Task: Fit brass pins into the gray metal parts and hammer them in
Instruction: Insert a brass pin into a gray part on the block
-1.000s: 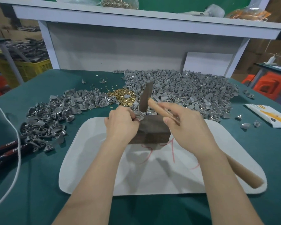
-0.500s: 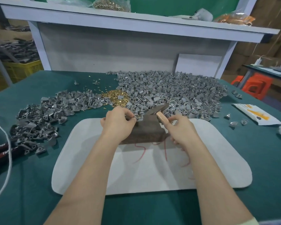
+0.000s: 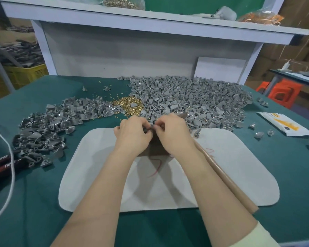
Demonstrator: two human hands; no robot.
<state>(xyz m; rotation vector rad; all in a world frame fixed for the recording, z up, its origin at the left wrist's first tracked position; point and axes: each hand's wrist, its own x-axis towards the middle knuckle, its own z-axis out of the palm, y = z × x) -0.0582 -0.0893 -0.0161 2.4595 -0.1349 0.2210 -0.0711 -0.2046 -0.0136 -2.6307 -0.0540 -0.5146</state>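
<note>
My left hand [image 3: 132, 135] and my right hand [image 3: 173, 135] meet over a brown block [image 3: 156, 151] on a white mat [image 3: 221, 175]. Both pinch a small gray metal part [image 3: 148, 130] between their fingertips; whether a pin is there is hidden. The hammer lies under my right hand, its head [image 3: 181, 114] toward the piles and its wooden handle [image 3: 227, 180] running to the lower right. A heap of brass pins [image 3: 130, 105] sits just beyond my hands. Gray parts lie in a large pile [image 3: 194, 97] behind and a second pile [image 3: 48, 125] to the left.
Red-and-black handled pliers [image 3: 2, 164] and a white cord [image 3: 11, 175] lie at the left edge. A white packet [image 3: 284, 124] and a few loose gray parts [image 3: 259, 134] are on the right. A shelf upright and back panel [image 3: 132, 54] close off the table's far side.
The hammer was raised in my right hand, then came down onto the table. My right hand moved left off the handle to join my left hand at the part.
</note>
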